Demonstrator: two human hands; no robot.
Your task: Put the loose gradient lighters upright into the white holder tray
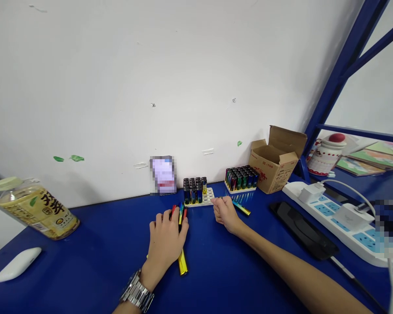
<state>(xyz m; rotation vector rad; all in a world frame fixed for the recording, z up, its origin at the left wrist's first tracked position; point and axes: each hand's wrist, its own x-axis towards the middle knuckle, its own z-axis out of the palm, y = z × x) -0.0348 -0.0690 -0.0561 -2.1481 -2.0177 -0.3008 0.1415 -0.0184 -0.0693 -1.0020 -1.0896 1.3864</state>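
My left hand (166,240), with a metal watch on the wrist, lies palm down over several loose lighters (182,264). Its fingers are stretched out; red, blue and gold parts show around them. To the right, my right hand (227,214) is closed in a fist at the right end of a white perforated tray (210,195). What it holds, if anything, is hidden. Upright lighters (193,192) with dark tops fill the tray's left part, while holes show at its right. Just behind the fist is a blue-and-gold lighter (241,207), partly covered by the hand.
A second tray of lighters (241,178) stands beside an open cardboard box (275,168). On the right lie a black phone (303,229) and a power strip (330,222) with chargers. A bottle (39,209) and white case (18,264) are left. A lit phone (163,174) leans on the wall.
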